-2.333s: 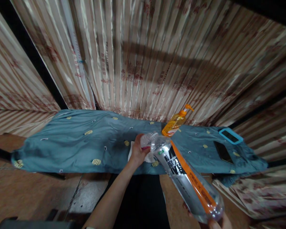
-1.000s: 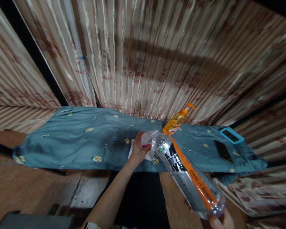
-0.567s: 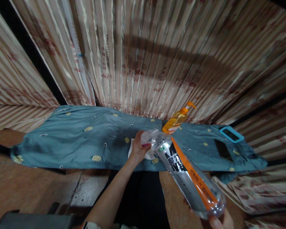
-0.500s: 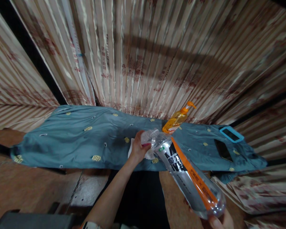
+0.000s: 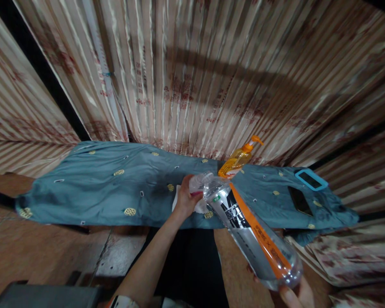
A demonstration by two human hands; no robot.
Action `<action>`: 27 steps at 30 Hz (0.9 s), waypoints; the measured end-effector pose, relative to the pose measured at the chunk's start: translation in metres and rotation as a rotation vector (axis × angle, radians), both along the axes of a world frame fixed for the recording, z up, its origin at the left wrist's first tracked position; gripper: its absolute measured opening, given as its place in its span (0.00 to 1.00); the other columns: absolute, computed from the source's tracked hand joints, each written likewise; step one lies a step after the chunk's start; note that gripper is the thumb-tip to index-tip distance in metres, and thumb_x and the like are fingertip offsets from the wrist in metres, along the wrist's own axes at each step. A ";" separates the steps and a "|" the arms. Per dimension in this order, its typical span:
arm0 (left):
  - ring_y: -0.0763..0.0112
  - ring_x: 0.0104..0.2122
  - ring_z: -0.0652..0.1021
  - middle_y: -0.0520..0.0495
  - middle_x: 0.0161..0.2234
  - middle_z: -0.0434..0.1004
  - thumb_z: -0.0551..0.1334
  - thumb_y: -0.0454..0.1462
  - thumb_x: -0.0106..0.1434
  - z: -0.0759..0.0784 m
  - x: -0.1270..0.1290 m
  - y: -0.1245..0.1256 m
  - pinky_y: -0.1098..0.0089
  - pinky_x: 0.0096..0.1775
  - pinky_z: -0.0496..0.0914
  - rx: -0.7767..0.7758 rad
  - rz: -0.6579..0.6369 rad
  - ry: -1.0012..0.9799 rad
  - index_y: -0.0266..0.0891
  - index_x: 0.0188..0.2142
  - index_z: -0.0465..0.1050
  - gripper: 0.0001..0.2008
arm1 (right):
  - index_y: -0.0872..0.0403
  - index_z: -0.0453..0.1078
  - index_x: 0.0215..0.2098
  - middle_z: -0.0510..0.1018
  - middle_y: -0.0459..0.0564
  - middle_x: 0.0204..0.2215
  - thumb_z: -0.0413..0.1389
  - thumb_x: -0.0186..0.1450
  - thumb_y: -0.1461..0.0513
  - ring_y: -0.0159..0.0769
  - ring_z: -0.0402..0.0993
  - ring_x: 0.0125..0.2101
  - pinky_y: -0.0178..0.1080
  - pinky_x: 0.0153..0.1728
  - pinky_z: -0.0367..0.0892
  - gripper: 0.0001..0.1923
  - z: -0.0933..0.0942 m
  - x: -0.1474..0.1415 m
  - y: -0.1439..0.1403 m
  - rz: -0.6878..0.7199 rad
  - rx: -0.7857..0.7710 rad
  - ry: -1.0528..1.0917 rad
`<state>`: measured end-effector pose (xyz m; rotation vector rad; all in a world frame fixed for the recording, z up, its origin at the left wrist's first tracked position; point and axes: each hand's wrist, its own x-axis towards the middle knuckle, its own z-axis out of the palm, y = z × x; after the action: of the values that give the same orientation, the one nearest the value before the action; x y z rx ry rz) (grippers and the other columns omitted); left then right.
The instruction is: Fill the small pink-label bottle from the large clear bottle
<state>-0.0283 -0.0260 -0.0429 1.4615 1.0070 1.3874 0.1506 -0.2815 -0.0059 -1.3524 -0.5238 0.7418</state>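
My right hand [image 5: 297, 295] grips the base of a large clear plastic bottle [image 5: 253, 235] with a silver and orange label. The bottle is tilted, its neck pointing up and left to a small clear plastic container [image 5: 197, 183]. My left hand [image 5: 186, 201] is closed around that container, and a bit of pink shows by its fingers. Whether the bottle's mouth is inside the container or only against it, I cannot tell. Under my left hand lies a white tissue [image 5: 176, 200]. Just behind the bottle's neck stands an orange pump bottle [image 5: 235, 163] with amber liquid.
A narrow table wears a blue-green cloth [image 5: 96, 188] with pineapple prints. At its right end lie a dark phone [image 5: 300, 201] and a blue-framed device [image 5: 311, 179]. A striped curtain [image 5: 186, 85] hangs close behind. A grey stool [image 5: 48, 295] stands at lower left.
Hardly anything differs. The large bottle and both hands stay in the same pose, with only a very slight shift of the view.
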 end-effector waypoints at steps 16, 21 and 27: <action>0.58 0.50 0.78 0.45 0.49 0.76 0.72 0.34 0.51 0.003 -0.001 -0.001 0.57 0.55 0.72 -0.008 -0.019 -0.011 0.40 0.53 0.66 0.31 | 0.53 0.71 0.59 0.83 0.59 0.48 0.67 0.53 0.42 0.53 0.80 0.48 0.46 0.48 0.74 0.41 -0.012 0.010 -0.001 -0.016 -0.041 -0.120; 0.59 0.49 0.78 0.47 0.48 0.76 0.72 0.33 0.50 0.001 0.000 0.001 0.59 0.54 0.72 -0.012 -0.021 -0.012 0.40 0.53 0.66 0.31 | 0.54 0.71 0.60 0.84 0.60 0.47 0.67 0.53 0.43 0.54 0.81 0.47 0.46 0.47 0.74 0.42 -0.011 0.014 -0.002 0.000 -0.061 -0.107; 0.57 0.50 0.78 0.46 0.48 0.76 0.72 0.32 0.50 -0.001 0.001 0.002 0.58 0.55 0.72 0.004 -0.002 -0.005 0.41 0.53 0.67 0.31 | 0.53 0.70 0.61 0.84 0.58 0.43 0.68 0.54 0.43 0.52 0.82 0.43 0.45 0.44 0.75 0.42 -0.016 0.016 -0.003 0.003 -0.064 -0.115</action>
<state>-0.0275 -0.0245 -0.0442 1.4610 0.9998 1.3911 0.1663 -0.2844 -0.0220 -1.4603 -0.5979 0.6905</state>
